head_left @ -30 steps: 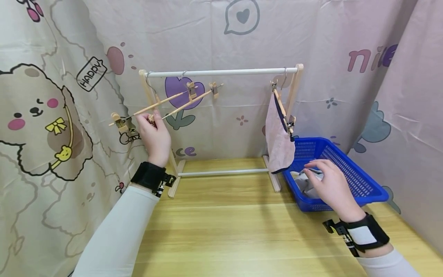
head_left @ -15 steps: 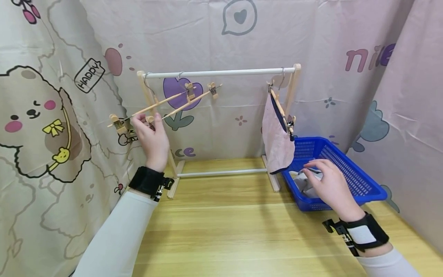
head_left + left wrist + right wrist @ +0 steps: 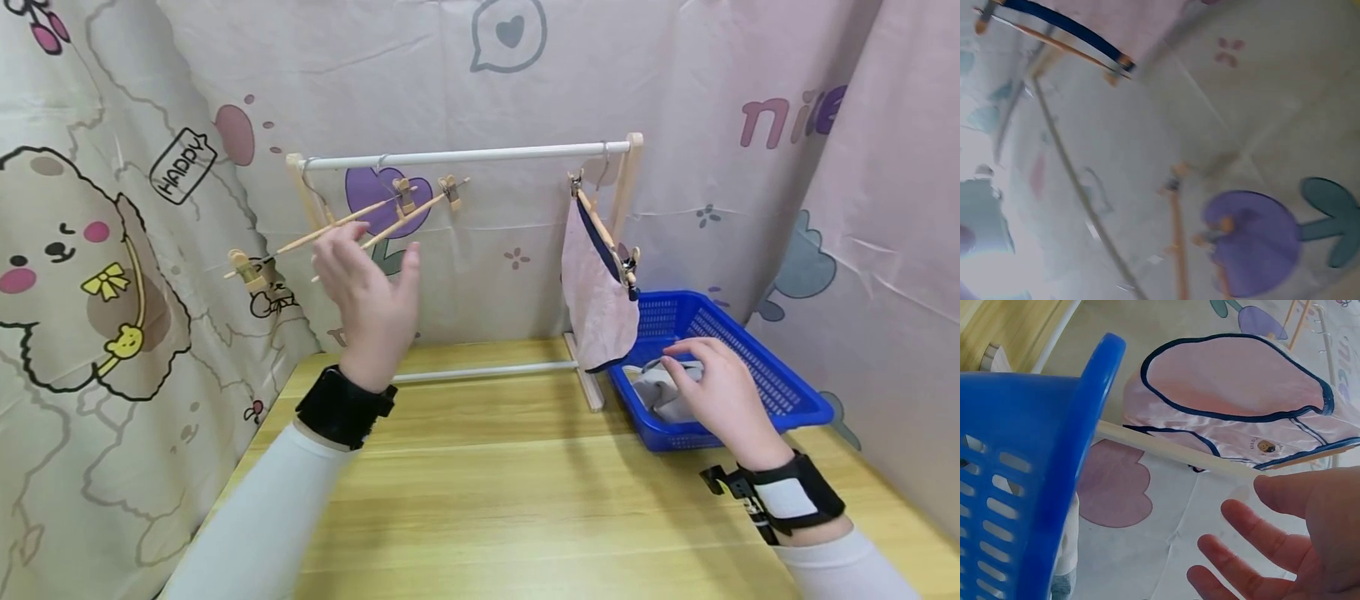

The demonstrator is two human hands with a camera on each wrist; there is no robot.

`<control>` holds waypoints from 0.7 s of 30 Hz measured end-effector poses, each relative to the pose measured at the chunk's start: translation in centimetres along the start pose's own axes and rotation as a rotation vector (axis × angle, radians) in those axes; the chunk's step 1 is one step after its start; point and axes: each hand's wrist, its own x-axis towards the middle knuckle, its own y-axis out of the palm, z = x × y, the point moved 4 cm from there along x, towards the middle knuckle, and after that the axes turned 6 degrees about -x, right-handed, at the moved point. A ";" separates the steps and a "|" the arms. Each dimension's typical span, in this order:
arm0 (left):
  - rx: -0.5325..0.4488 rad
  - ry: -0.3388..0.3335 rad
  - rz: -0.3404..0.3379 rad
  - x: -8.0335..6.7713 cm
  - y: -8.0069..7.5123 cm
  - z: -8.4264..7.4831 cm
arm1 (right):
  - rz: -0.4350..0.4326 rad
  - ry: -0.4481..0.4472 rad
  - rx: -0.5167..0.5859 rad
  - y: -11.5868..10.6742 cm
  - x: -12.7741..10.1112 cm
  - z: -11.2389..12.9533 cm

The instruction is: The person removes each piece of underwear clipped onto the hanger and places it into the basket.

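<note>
**Hangers on the rack, cloth in the basket**

The hangers (image 3: 375, 223) are two wooden clip hangers hooked on the white rail (image 3: 465, 155) of the small drying rack (image 3: 307, 196), slanting down toward the left. Our left hand (image 3: 371, 296) is raised just in front of their lower ends with fingers straight and spread, holding nothing. Whether a fingertip touches the wood, we cannot tell. The left wrist view is blurred; we make out only a hanger (image 3: 1179, 250) against the printed curtain.

Our right hand (image 3: 716, 392) rests over the grey cloth (image 3: 660, 392) lying in the blue basket (image 3: 787, 408), at the right end of the table (image 3: 510, 500). Its fingers are relaxed and slightly bent on the cloth, not closed around it. In the right wrist view the fingers (image 3: 1260, 531) are loosely spread beside the basket wall (image 3: 1054, 487).

Between the two hands, a pink garment (image 3: 596, 300) with dark blue trim hangs from a third hanger at the right end of the rail, its lower edge just beside the basket rim. The rack's right post and foot stand close to the basket too. Cartoon-printed curtains (image 3: 112, 250) close in the table at the back and sides.
</note>
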 end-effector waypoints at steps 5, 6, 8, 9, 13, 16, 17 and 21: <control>-0.025 0.073 0.138 -0.3 1.4 -2.9 | 0.002 0.012 -0.010 -0.1 0.0 -0.4; -0.032 0.093 0.151 -0.3 1.7 -3.4 | 0.003 0.012 -0.011 -0.1 0.0 -0.4; -0.047 0.138 0.169 -0.3 2.3 -4.3 | 0.007 0.015 -0.012 -0.1 0.0 -0.5; -0.058 0.160 0.179 -0.3 2.6 -4.7 | 0.008 0.016 -0.010 -0.1 0.0 -0.6; -0.082 0.224 0.232 -0.6 3.9 -6.3 | 0.014 0.016 -0.008 -0.1 0.1 -0.7; -0.076 0.231 0.291 -0.9 5.0 -7.3 | 0.014 0.015 -0.008 -0.2 0.1 -0.9; -0.074 0.229 0.312 -1.0 5.4 -7.6 | 0.014 0.015 -0.008 -0.2 0.1 -0.9; -0.042 0.216 0.385 -1.4 6.9 -9.0 | 0.012 0.015 -0.012 -0.2 0.1 -1.1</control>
